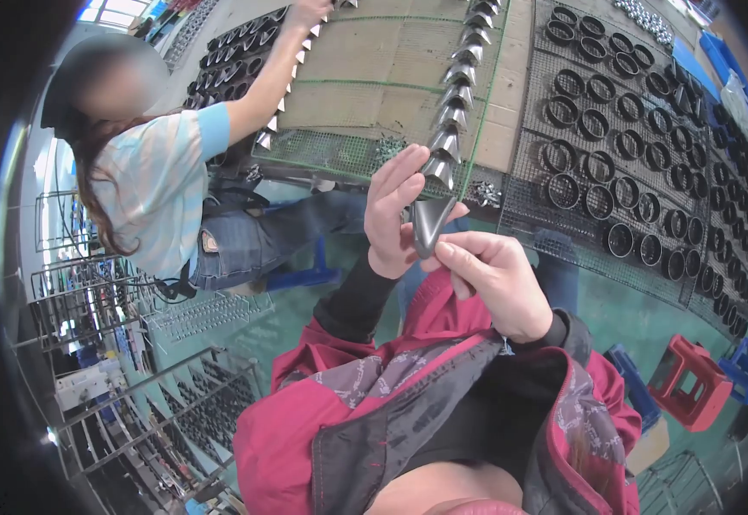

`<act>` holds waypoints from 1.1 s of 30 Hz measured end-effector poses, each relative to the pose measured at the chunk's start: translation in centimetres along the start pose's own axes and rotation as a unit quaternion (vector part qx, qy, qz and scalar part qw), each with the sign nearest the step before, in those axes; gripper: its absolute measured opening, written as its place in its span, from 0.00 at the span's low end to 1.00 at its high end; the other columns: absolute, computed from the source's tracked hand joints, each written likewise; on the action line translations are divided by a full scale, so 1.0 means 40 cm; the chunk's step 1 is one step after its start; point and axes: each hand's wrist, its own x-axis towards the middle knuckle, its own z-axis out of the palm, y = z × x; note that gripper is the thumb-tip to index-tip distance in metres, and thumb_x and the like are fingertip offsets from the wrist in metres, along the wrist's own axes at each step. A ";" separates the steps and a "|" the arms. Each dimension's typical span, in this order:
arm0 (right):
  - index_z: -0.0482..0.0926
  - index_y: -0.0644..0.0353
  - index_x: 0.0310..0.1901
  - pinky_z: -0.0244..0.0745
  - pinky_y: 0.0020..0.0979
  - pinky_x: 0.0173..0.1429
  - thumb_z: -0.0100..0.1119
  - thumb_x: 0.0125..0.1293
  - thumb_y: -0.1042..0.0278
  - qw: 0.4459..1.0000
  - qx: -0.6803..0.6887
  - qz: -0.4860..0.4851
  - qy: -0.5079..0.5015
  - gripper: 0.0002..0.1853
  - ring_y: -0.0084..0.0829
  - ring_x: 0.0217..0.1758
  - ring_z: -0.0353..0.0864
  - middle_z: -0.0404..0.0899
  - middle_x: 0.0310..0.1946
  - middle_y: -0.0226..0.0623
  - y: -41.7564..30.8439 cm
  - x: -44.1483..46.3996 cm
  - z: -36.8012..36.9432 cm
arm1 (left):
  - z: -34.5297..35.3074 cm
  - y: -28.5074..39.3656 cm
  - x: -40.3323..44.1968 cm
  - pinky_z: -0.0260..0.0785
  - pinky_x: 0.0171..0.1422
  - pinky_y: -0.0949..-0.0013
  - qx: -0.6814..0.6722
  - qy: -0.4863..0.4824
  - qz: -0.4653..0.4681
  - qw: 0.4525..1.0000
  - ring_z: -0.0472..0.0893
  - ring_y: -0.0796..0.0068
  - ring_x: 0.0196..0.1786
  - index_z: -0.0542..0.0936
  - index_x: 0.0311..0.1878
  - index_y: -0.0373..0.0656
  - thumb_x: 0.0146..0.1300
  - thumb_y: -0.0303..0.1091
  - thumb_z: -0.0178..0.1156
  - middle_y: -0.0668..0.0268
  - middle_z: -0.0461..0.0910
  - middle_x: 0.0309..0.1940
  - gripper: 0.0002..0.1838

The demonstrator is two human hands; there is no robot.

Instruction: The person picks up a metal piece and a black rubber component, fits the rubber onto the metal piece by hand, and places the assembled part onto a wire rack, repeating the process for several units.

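A shiny dark grey, pointed V-shaped part (431,225) is in front of my chest, its narrow tip towards me. My right hand (501,279) pinches it near the tip between thumb and fingers. Beside its left edge is my left hand (389,213), fingers stretched out and palm turned to the part. The left thumb lies partly behind the part, so I cannot tell how firmly it touches. Just beyond my fingertips, a row of similar shiny pointed parts (454,113) runs away along the table mesh.
At the left, another person (155,172) reaches an arm over a second row of pointed parts. Black rings (597,124) stand on mesh at the right. Small metal pieces (486,194) lie at the table's near edge. Red (692,382) and blue stools (745,369) are on the floor.
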 end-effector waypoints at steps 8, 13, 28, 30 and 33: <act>0.82 0.65 0.40 0.63 0.13 0.27 0.58 0.67 0.64 0.997 0.045 0.060 0.009 0.12 0.16 0.17 0.64 0.84 0.28 0.36 -0.021 0.028 0.031 | -0.044 -0.061 0.008 0.76 0.53 0.61 0.007 -0.046 0.066 0.997 0.78 0.52 0.55 0.67 0.57 0.45 0.60 0.35 0.66 0.50 0.78 0.52 0.25; 0.83 0.64 0.38 0.63 0.13 0.28 0.58 0.67 0.62 0.997 0.015 0.075 -0.008 0.12 0.15 0.18 0.66 0.84 0.28 0.34 -0.029 0.036 0.034 | -0.056 -0.075 0.011 0.76 0.54 0.62 0.001 -0.054 0.092 0.994 0.78 0.53 0.55 0.65 0.56 0.44 0.60 0.34 0.65 0.50 0.77 0.51 0.24; 0.84 0.59 0.30 0.63 0.14 0.27 0.59 0.65 0.65 0.995 -0.046 0.075 -0.045 0.09 0.14 0.18 0.67 0.84 0.25 0.30 -0.029 0.048 0.032 | -0.073 -0.081 0.016 0.70 0.60 0.64 0.071 -0.037 0.151 0.985 0.81 0.63 0.51 0.65 0.54 0.46 0.62 0.40 0.64 0.60 0.81 0.48 0.23; 0.83 0.59 0.30 0.64 0.14 0.27 0.60 0.64 0.64 0.996 -0.037 0.067 -0.043 0.10 0.14 0.18 0.68 0.83 0.24 0.31 -0.033 0.046 0.035 | -0.070 -0.078 0.017 0.69 0.60 0.64 0.067 -0.037 0.151 0.986 0.82 0.64 0.51 0.65 0.54 0.46 0.61 0.39 0.65 0.60 0.81 0.48 0.23; 0.80 0.58 0.24 0.63 0.15 0.25 0.60 0.64 0.63 0.997 -0.014 0.073 -0.021 0.12 0.15 0.17 0.69 0.79 0.19 0.29 -0.035 0.044 0.045 | -0.066 -0.076 0.018 0.68 0.61 0.66 0.081 -0.032 0.158 0.984 0.82 0.68 0.49 0.65 0.55 0.47 0.62 0.39 0.64 0.64 0.81 0.46 0.23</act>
